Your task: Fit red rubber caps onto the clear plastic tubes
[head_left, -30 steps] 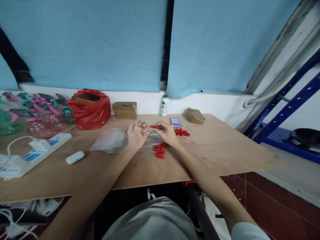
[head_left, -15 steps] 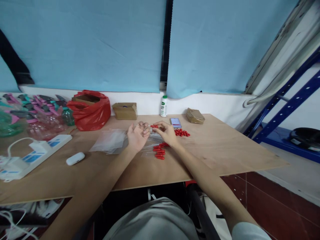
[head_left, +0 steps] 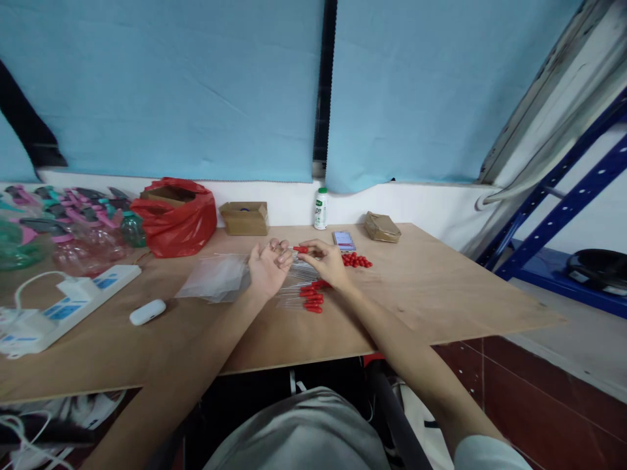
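Note:
My left hand is palm up, its fingers curled around the thin clear tube of a glass dropper, mostly hidden by the fingers. At the tube's right end is a red rubber bulb, pinched between the thumb and fingers of my right hand. Below the hands lie several droppers with red bulbs, their clear tubes pointing left. Loose red bulbs are heaped right of my right hand. Thin clear tubes lie beneath the hands, and clear plastic bags lie left of my left hand.
At the back stand a red plastic bag, an open cardboard box, a white bottle, a phone and a brown package. Leftward are spray bottles, a power strip and a white case.
Both hands stay almost in place, with the red bulb still pinched at the right end. Only slight finger movement shows.

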A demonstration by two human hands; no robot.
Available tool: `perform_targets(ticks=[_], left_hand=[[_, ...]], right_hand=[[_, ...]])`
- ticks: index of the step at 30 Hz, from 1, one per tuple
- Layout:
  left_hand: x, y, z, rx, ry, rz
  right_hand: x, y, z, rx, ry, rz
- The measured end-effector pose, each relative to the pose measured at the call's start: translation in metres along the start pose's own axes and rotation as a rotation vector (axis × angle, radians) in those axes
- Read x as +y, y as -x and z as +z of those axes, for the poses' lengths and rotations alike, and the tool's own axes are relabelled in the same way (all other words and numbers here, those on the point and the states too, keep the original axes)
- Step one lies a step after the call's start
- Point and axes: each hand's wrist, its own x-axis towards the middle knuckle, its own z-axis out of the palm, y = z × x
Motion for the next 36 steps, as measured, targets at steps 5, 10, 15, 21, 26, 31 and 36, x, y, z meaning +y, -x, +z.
perform_targets(ticks=[5,10,15,21,26,31,36], left_hand=[[0.0008,0.0004,-0.0004,-0.014,0.004,-0.005],[0.0015,0.0002,-0.0016,-0.055,0.009,-0.020],[0.0000,0.0020,-0.0020,-0.062,0.007,-0.043],[-0.0017,0.0031,-0.0020,-0.021,0.018,-0.049],[-0.0018,0.0021,-0.0040,-0.055,0.013,-0.051],[-0.0023,0.0023,-0.0035,-0.037,0.008,-0.057],[-0.0036,0.0031,-0.0017,-0.021,0.022,-0.065]], right_hand=[[-0.0013,-0.0006,0.0009,0.001,0.002,0.003],[-0.0015,-0.0002,0.0024,0.012,-0.043,0.033],[0.0021,0.0003,0.0032,0.004,-0.122,0.058],[-0.0027,0.0010,0.0048,0.003,-0.195,0.075],[-0.0043,0.0010,0.0057,-0.013,-0.244,0.092],[-0.0009,0.0007,0.0051,-0.008,-0.203,0.100],[-0.0011,0.0008,0.0043,-0.013,-0.150,0.072]])
